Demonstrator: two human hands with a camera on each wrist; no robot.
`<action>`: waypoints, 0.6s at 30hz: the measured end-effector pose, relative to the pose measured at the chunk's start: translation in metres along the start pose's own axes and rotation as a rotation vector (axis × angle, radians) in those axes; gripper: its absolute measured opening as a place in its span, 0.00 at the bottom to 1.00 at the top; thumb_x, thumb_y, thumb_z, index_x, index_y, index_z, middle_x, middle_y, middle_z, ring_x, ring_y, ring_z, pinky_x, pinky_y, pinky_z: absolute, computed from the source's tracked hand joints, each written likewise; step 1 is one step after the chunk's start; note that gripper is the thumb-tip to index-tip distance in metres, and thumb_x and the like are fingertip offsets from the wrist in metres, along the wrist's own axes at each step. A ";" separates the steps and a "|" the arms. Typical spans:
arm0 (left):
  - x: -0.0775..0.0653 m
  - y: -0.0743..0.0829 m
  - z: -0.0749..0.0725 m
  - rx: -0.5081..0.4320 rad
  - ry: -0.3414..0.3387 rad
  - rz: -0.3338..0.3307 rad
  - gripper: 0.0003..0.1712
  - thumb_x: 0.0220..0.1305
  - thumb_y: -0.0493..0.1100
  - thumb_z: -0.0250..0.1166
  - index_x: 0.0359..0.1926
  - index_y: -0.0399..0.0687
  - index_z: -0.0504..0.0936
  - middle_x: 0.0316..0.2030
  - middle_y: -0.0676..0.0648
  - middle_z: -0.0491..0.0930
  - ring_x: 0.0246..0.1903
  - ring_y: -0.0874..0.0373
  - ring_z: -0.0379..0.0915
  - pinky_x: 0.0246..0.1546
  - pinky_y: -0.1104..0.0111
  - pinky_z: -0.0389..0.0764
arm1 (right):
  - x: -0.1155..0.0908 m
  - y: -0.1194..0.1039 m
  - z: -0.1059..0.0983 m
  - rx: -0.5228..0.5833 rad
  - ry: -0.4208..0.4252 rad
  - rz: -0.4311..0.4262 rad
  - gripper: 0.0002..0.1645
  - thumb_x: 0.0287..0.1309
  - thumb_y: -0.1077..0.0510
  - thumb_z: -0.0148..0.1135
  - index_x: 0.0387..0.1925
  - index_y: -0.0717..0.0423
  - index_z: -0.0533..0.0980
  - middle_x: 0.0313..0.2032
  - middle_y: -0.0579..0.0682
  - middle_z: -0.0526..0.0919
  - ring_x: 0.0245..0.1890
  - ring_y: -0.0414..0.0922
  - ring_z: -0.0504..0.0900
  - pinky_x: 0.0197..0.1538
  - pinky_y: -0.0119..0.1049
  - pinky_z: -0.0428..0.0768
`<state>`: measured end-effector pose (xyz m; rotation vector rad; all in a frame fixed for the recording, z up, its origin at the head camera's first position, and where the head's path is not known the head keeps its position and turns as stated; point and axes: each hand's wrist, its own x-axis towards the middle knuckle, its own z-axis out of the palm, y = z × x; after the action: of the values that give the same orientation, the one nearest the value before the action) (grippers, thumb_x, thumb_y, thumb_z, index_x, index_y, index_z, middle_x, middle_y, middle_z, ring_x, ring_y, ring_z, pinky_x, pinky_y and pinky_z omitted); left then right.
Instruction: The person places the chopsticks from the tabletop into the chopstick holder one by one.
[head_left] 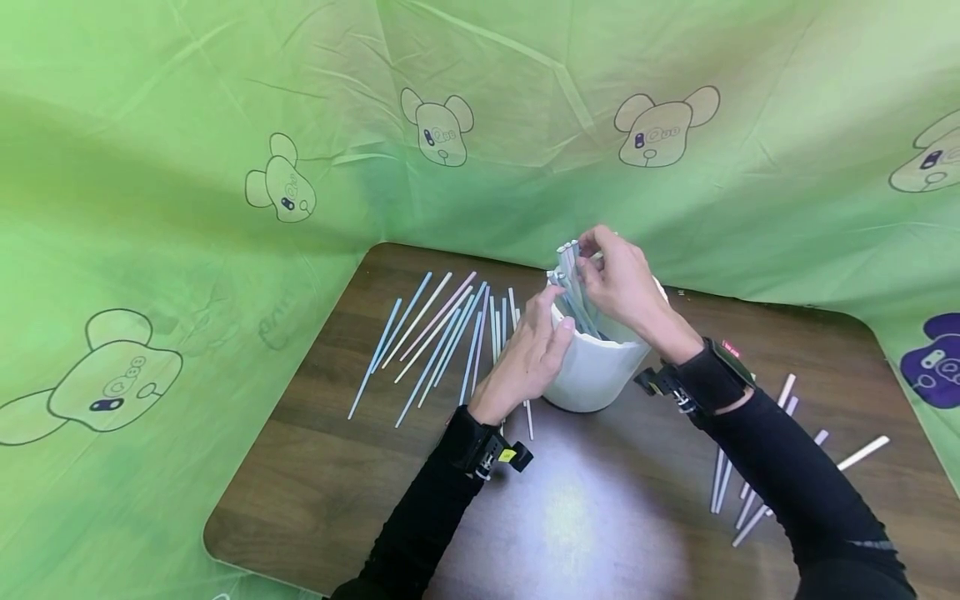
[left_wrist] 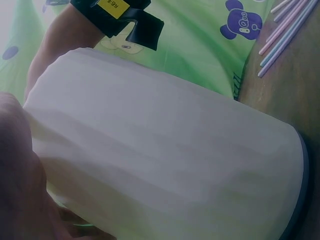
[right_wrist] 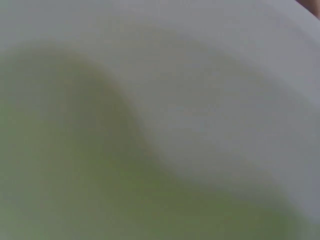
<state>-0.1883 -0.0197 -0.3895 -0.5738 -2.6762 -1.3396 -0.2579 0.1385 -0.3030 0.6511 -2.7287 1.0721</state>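
A white bin point(head_left: 600, 371) with a wavy rim stands upright on the table, with a bundle of pale blue and lilac straws point(head_left: 567, 260) leaning up out of it. Over the bin's far side, my right hand point(head_left: 622, 279) pinches at the straws, its fingertips partly hidden by the hand. My left hand point(head_left: 528, 350) grips the bin's left rim, with the thumb near the front and the fingers close to the bundle. The bin's side point(left_wrist: 165, 140) fills the left wrist view, with part of the left hand point(left_wrist: 20, 165) at its edge. Only a blurred pale surface point(right_wrist: 215, 100) shows in the right wrist view.
Loose blue, white and pink straws point(head_left: 442, 342) lie spread on the brown table point(head_left: 322, 450) left of the bin. More white and lilac straws point(head_left: 862, 452) lie at the right, partly under the right forearm. A green printed cloth point(head_left: 525, 200) hangs around the table.
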 end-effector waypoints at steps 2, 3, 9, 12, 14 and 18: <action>0.000 0.000 0.000 0.003 0.001 -0.001 0.34 0.76 0.61 0.30 0.77 0.56 0.43 0.77 0.37 0.53 0.72 0.46 0.61 0.70 0.50 0.70 | -0.003 -0.003 -0.006 0.005 0.013 0.008 0.18 0.67 0.69 0.52 0.57 0.67 0.72 0.50 0.65 0.82 0.43 0.58 0.86 0.46 0.52 0.86; 0.000 0.000 0.000 0.001 0.001 0.000 0.34 0.76 0.61 0.30 0.77 0.56 0.43 0.77 0.37 0.53 0.72 0.46 0.61 0.71 0.50 0.70 | -0.005 -0.005 -0.011 0.006 0.021 0.018 0.19 0.67 0.69 0.51 0.59 0.67 0.71 0.50 0.65 0.82 0.44 0.58 0.85 0.47 0.51 0.87; 0.001 0.001 -0.001 -0.022 0.012 0.004 0.35 0.75 0.59 0.31 0.77 0.54 0.45 0.77 0.38 0.53 0.74 0.48 0.58 0.72 0.51 0.68 | -0.020 -0.006 -0.061 -0.035 0.222 0.089 0.20 0.70 0.62 0.51 0.60 0.64 0.72 0.51 0.64 0.83 0.42 0.44 0.81 0.43 0.18 0.76; 0.001 0.001 -0.002 -0.023 0.016 0.004 0.34 0.75 0.58 0.32 0.77 0.54 0.45 0.77 0.38 0.53 0.74 0.48 0.58 0.72 0.51 0.68 | -0.027 0.013 -0.091 -0.115 0.279 0.211 0.22 0.71 0.56 0.53 0.59 0.63 0.75 0.52 0.63 0.83 0.39 0.38 0.77 0.41 0.18 0.72; 0.001 0.001 -0.002 -0.020 0.017 0.001 0.34 0.75 0.59 0.32 0.77 0.55 0.45 0.77 0.38 0.52 0.74 0.48 0.58 0.72 0.50 0.68 | -0.033 0.033 -0.108 -0.172 0.239 0.321 0.24 0.71 0.51 0.53 0.58 0.64 0.76 0.53 0.67 0.83 0.39 0.42 0.78 0.43 0.29 0.75; 0.000 0.001 -0.003 -0.014 0.019 -0.008 0.35 0.75 0.59 0.32 0.77 0.56 0.45 0.77 0.39 0.52 0.73 0.48 0.59 0.72 0.49 0.68 | -0.048 0.082 -0.130 -0.280 0.018 0.495 0.28 0.72 0.46 0.51 0.54 0.68 0.78 0.54 0.76 0.79 0.45 0.64 0.79 0.44 0.58 0.76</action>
<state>-0.1883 -0.0214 -0.3874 -0.5490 -2.6587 -1.3604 -0.2546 0.2965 -0.2706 -0.0826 -3.0180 0.7319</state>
